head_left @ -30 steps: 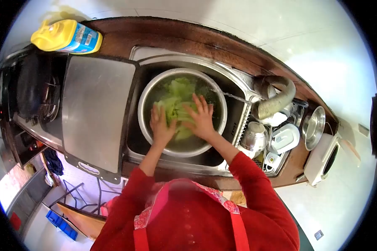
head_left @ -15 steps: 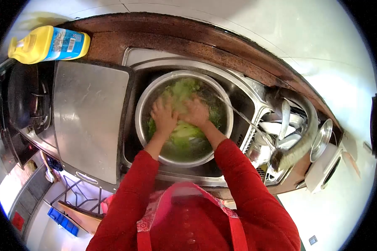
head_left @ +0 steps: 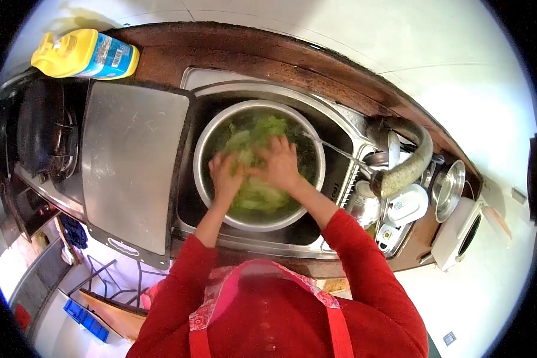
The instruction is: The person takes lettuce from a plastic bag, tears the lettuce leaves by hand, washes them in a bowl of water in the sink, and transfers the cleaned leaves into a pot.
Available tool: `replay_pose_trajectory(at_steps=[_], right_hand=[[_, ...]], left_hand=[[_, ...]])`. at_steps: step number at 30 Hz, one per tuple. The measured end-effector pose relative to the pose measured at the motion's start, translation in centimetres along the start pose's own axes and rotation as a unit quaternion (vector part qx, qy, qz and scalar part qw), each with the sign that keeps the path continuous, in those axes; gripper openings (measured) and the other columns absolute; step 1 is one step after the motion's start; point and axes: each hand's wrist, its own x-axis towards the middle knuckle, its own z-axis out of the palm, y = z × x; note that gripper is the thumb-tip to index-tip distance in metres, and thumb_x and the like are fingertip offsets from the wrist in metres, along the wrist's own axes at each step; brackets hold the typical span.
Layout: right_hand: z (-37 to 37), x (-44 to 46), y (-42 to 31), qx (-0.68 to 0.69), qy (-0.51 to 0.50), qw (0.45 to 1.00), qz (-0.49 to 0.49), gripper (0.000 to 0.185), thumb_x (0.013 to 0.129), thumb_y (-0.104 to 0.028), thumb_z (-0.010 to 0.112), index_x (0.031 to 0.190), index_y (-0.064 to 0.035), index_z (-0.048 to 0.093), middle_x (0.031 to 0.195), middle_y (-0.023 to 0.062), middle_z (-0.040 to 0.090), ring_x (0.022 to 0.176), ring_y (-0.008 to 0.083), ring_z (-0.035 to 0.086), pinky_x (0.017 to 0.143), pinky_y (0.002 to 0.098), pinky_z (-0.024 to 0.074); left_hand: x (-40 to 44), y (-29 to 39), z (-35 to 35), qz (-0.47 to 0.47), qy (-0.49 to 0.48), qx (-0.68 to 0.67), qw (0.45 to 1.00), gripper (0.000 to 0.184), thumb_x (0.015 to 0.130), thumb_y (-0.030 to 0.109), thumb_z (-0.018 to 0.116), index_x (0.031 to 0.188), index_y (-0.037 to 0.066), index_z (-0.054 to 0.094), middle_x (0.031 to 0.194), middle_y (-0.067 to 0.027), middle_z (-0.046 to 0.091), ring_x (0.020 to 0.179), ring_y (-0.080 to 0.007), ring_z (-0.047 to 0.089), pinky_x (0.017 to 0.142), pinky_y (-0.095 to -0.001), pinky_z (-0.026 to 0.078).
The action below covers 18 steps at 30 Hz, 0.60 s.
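A round metal basin (head_left: 200, 170) sits in the sink, with wet leafy greens (head_left: 259, 197) in cloudy water inside it. Over the left part of the greens is my left hand (head_left: 227, 177), palm down, its fingers apart and touching the leaves. My right hand (head_left: 280, 164) lies just to the right and a little farther from me, its fingers also spread on the leaves. Some fingertips are blurred or hidden among the greens. From the thick curved faucet (head_left: 409, 170), a thin stream of water (head_left: 337, 148) runs into the basin's right side.
A cutting board (head_left: 134, 161) lies left of the sink (head_left: 334, 238). Behind it rests a yellow jug (head_left: 83, 53); a dark pan (head_left: 42, 125) is at far left. On the right, a rack holds a white dish (head_left: 407, 204), a metal bowl (head_left: 364, 206) and other dishes.
My hands have moved slightly apart, the right one lifting a little and the left shifting left and nearer me. The greens have been stirred, and the view has shifted slightly.
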Motion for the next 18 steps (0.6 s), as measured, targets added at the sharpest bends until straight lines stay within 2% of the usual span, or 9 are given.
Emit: replay_pose_trajectory(at_steps=[1, 2, 4, 9, 12, 13, 15, 16, 18], right_hand=[[0.8, 0.9, 0.6, -0.019, 0.018, 1.0, -0.01, 0.073, 0.063, -0.067, 0.059, 0.124, -0.0274, 0.051, 0.131, 0.0165, 0.038, 0.123, 0.0392, 0.031, 0.092, 0.0607, 0.0306], [2.0, 1.7, 1.3, -0.038, 0.035, 0.998, -0.019, 0.075, 0.064, -0.067, 0.059, 0.128, -0.0289, 0.047, 0.135, 0.016, 0.035, 0.126, 0.0389, 0.026, 0.092, 0.062, 0.0295], [4.1, 3.0, 2.0, -0.063, 0.005, 0.998, -0.012, 0.082, 0.066, -0.065, 0.059, 0.137, -0.034, 0.032, 0.143, 0.0127, 0.024, 0.133, 0.0378, 0.013, 0.093, 0.0669, 0.0245], [9.6, 3.5, 5.7, -0.074, -0.004, 0.996, -0.042, 0.07, 0.071, -0.059, 0.059, 0.133, -0.0326, 0.039, 0.141, 0.0126, 0.026, 0.133, 0.0367, 0.015, 0.095, 0.0682, 0.0209], [9.9, 4.3, 6.5, -0.047, -0.028, 0.997, -0.058, 0.067, 0.071, -0.057, 0.06, 0.131, -0.0316, 0.042, 0.14, 0.0129, 0.027, 0.131, 0.0376, 0.018, 0.096, 0.0671, 0.0195], [9.2, 3.9, 6.2, -0.041, -0.043, 0.997, -0.056, 0.067, 0.071, -0.056, 0.061, 0.131, -0.0312, 0.044, 0.14, 0.013, 0.028, 0.13, 0.0381, 0.019, 0.097, 0.0663, 0.0192], [7.2, 2.5, 6.8, 0.058, 0.023, 0.998, -0.031, 0.083, 0.067, -0.053, 0.067, 0.136, -0.0188, 0.034, 0.139, 0.0166, 0.027, 0.13, 0.0391, 0.02, 0.101, 0.0569, 0.0215], [6.5, 1.6, 6.7, 0.107, 0.056, 0.993, -0.02, 0.092, 0.066, -0.051, 0.07, 0.138, -0.0125, 0.029, 0.138, 0.0184, 0.027, 0.129, 0.0396, 0.02, 0.103, 0.0522, 0.0227], [6.5, -1.7, 4.3, 0.133, 0.028, 0.985, 0.108, 0.099, 0.062, -0.055, 0.071, 0.14, -0.0141, 0.024, 0.138, 0.0205, 0.028, 0.125, 0.0431, 0.027, 0.102, 0.053, 0.0245]], left_hand=[[0.8, -0.1, 0.3, 0.041, 0.042, 0.092, 0.994, 0.046, 0.077, 0.024, 0.064, 0.12, 0.011, 0.054, 0.131, -0.0169, 0.041, 0.118, -0.0321, 0.041, 0.097, -0.0452, 0.032], [1.5, -0.3, 0.5, 0.086, 0.019, 0.082, 0.993, 0.049, 0.082, 0.026, 0.056, 0.128, 0.01, 0.046, 0.142, -0.0152, 0.025, 0.129, -0.0349, 0.025, 0.102, -0.0488, 0.023], [2.8, -1.5, 2.4, 0.114, -0.009, 0.179, 0.977, 0.053, 0.083, 0.024, 0.055, 0.132, 0.008, 0.04, 0.141, -0.016, 0.027, 0.129, -0.0351, 0.024, 0.103, -0.0478, 0.023], [4.0, -1.6, 3.6, 0.156, -0.058, 0.299, 0.94, 0.054, 0.083, 0.019, 0.053, 0.133, 0.006, 0.037, 0.14, -0.0195, 0.027, 0.13, -0.0351, 0.023, 0.103, -0.0482, 0.022], [4.2, -1.8, 4.0, 0.17, -0.055, 0.285, 0.942, 0.056, 0.081, 0.018, 0.055, 0.132, 0.003, 0.037, 0.139, -0.0213, 0.03, 0.125, -0.0366, 0.03, 0.1, -0.0475, 0.027], [3.9, -1.7, 3.5, 0.143, -0.047, 0.234, 0.96, 0.057, 0.081, 0.02, 0.056, 0.132, 0.002, 0.038, 0.138, -0.0213, 0.031, 0.123, -0.0371, 0.033, 0.099, -0.0467, 0.028], [4.2, -1.0, 2.6, 0.091, -0.02, 0.126, 0.988, 0.06, 0.08, 0.023, 0.059, 0.131, 0.0, 0.038, 0.136, -0.0212, 0.034, 0.118, -0.038, 0.038, 0.097, -0.0453, 0.032], [3.3, -1.0, 2.6, -0.015, 0.005, 0.06, 0.998, 0.061, 0.08, 0.025, 0.061, 0.13, 0.001, 0.038, 0.134, -0.0202, 0.036, 0.118, -0.0369, 0.039, 0.096, -0.0448, 0.033], [0.7, -1.6, 3.1, -0.224, 0.056, -0.077, 0.97, 0.063, 0.08, 0.031, 0.064, 0.13, 0.002, 0.039, 0.131, -0.0181, 0.04, 0.116, -0.0346, 0.042, 0.094, -0.0437, 0.036]])
